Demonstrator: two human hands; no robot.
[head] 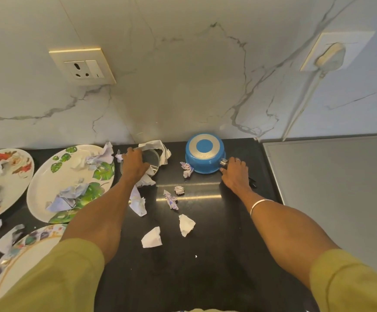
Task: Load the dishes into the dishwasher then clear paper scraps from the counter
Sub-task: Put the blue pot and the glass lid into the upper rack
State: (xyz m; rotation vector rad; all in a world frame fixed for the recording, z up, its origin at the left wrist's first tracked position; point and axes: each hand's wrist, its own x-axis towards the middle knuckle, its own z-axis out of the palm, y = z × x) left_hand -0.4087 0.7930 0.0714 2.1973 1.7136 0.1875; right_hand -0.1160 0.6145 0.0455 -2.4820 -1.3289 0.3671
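A blue saucepan [204, 154] lies upside down at the back of the black counter [205, 244]. My right hand [234, 174] grips its dark handle, whose tip [252, 182] sticks out past my fingers. My left hand [135, 164] curls over the rim of a small clear glass bowl [151, 159] with crumpled paper around it. Several paper scraps [152, 237] lie scattered over the counter between my arms. A leaf-patterned plate [70, 183] to the left carries more crumpled paper.
Further plates stand at the left: a red-flowered one [3, 181] with scraps on it and another [25, 255] at the lower left. The marble wall has a socket [83, 67] and a plugged-in white cable [307, 97]. A grey steel surface [340, 188] adjoins the counter on the right.
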